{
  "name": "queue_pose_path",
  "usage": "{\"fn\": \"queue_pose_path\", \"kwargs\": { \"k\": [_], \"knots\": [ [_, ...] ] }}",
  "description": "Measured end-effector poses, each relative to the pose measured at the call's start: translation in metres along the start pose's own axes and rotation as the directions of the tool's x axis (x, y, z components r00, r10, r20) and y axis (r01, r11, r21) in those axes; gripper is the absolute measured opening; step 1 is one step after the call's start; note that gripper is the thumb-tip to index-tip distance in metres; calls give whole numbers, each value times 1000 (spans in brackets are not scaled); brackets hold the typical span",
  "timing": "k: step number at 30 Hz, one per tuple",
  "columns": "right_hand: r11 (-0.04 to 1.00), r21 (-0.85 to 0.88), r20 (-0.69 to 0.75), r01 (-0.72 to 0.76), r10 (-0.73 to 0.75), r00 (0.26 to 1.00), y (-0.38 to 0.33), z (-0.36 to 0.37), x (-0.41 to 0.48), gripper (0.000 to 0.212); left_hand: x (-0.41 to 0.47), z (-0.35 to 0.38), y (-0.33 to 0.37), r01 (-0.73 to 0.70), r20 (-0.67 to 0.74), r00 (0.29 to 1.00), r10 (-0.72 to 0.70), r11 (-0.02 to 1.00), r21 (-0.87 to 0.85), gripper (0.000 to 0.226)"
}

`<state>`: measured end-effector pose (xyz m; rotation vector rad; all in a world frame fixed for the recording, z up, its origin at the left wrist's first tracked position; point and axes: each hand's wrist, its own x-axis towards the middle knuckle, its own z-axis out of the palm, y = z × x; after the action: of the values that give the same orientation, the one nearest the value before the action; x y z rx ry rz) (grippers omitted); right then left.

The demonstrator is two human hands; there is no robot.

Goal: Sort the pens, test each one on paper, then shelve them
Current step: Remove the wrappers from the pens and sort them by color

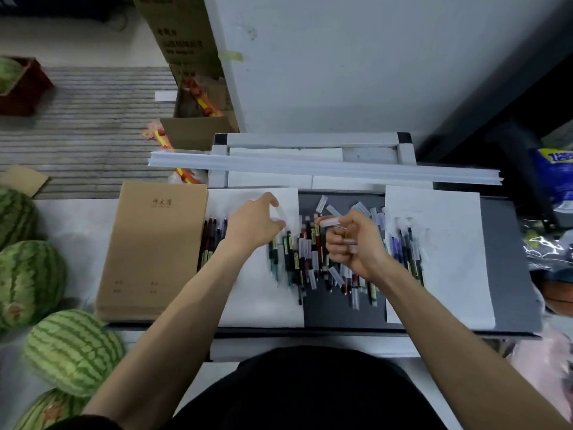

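Note:
A heap of pens [313, 262] with clear caps lies on the dark grey board [341, 308] between two white sheets. On the left sheet [263, 302] a row of dark red pens [210, 240] lies by the notebooks, with greenish pens [274, 259] further right. Blue pens [406, 252] lie on the right sheet [449, 268]. My left hand [254, 225] reaches over the left sheet and pinches a blurred clear cap [280, 212]. My right hand [353, 243] is curled over the heap, gripping a pen with a clear cap [330, 222].
A stack of brown notebooks [155, 252] lies left of the board. Several watermelons [71, 352] sit on the floor at the left. White strips [310, 169] and a white frame lie behind the board. Cardboard boxes [192, 131] stand beyond, plastic bags [552, 243] at the right.

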<state>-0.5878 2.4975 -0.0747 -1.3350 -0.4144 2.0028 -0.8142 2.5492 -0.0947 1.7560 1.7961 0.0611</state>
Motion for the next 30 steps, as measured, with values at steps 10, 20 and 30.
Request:
{"fn": "queue_pose_path", "kwargs": {
  "k": [10,20,30],
  "knots": [
    [978,173,140,119,-144,980,9,-29,-38,42,-8,-2,21,216,148,976,-160,624,-751,23],
    [864,486,25,132,-165,986,18,-65,-67,54,-72,48,104,400,464,814,350,243,-884,47],
    [695,651,-449,307,26,893,10,-157,-99,34,-74,140,235,484,479,874,-74,208,-850,28]
  ]
}}
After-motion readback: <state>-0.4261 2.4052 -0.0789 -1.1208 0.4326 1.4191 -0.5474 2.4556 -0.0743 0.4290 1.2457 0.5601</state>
